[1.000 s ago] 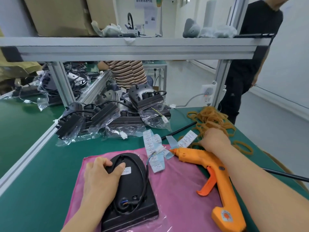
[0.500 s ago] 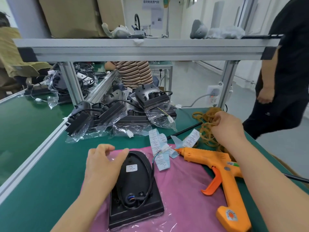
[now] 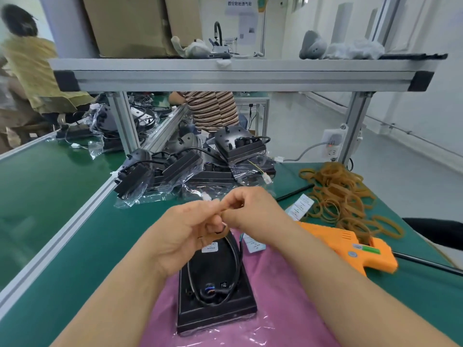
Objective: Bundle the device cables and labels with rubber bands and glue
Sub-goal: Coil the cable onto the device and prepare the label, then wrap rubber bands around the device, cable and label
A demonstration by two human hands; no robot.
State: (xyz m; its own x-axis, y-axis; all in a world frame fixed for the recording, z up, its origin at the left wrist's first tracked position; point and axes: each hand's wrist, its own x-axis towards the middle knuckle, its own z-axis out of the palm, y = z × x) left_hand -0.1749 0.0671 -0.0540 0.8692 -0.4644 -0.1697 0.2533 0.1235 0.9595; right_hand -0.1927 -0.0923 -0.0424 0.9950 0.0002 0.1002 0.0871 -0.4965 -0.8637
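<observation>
Device cable (image 3: 240, 261), black, runs in a loop around the oval upper face of the black device (image 3: 215, 314), and its coloured wire ends sit at the near end of the oval. The device lies flat on a pink cloth (image 3: 288, 301) at the near centre of the green table (image 3: 75, 234) and carries a small white sticker (image 3: 209, 247) at its far end. Both hands are raised together directly above the far end of the device. The left hand (image 3: 183, 236) has its fingers curled and, together with the right hand (image 3: 253, 216), pinches a tan rubber band (image 3: 214, 235); the loop of the band hangs just below the meeting fingertips. Motion blur hides the exact finger placement. A white label strip (image 3: 253, 245) lies on the cloth just beside the device, partly covered by the right hand. A second label strip (image 3: 299, 207) lies on the table further right. An orange glue gun (image 3: 350, 246) rests on its side to the right of the cloth, near the right forearm. Beyond it, a loose pile of rubber bands (image 3: 343, 194) spreads over the right part of the table. A stack of bagged devices (image 3: 190, 169) in clear plastic occupies the far centre of the table, below an aluminium shelf (image 3: 238, 76). A power socket (image 3: 332, 145) is mounted on the right shelf post. A person in a striped shirt (image 3: 213, 108) sits behind the shelf frame, and another person (image 3: 30, 71) is at the far left.
</observation>
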